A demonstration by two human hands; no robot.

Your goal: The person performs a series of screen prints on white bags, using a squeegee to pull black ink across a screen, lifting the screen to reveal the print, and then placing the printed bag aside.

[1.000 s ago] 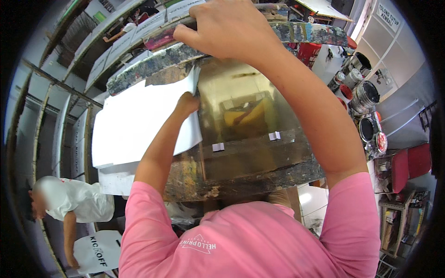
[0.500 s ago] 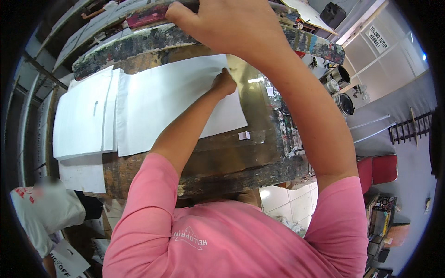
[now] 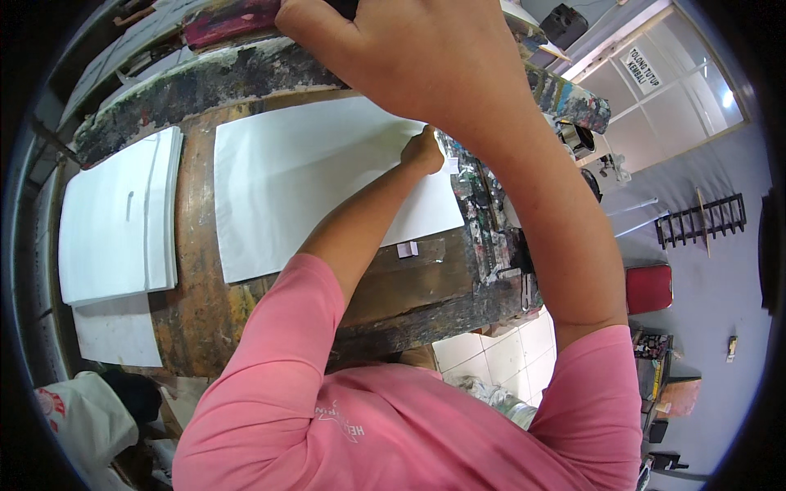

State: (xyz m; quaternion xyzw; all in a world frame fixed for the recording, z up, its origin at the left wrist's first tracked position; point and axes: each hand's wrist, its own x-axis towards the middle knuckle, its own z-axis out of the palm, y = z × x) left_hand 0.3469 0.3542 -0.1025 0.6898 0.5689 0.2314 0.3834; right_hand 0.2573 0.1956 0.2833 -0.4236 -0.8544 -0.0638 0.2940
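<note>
A flat white sheet (image 3: 319, 180) lies across the paint-stained table (image 3: 196, 245). My left hand (image 3: 423, 153) is closed on its far right corner, fingers pinched at the edge. To the left is a stack of white sheets (image 3: 106, 221), the top one with a small slot in it; a strip of bare wood parts it from the single sheet. My right hand (image 3: 409, 53) is raised high over the table's far side, thumb bent around something dark. The picture's upper edge cuts off its other fingers, so what it grips is unclear.
A thick paint-crusted bar (image 3: 205, 90) runs along the far side of the table. A small pale tab (image 3: 407, 249) sits near the sheet's front edge. Another white piece (image 3: 119, 327) sticks out below the stack. A red chair (image 3: 648, 289) stands at right, a person's white shirt (image 3: 90, 417) at lower left.
The single sheet has slid right across the table, away from the stack, with my left hand at its corner. My right hand stays raised at the top. The whole view has shifted somewhat.
</note>
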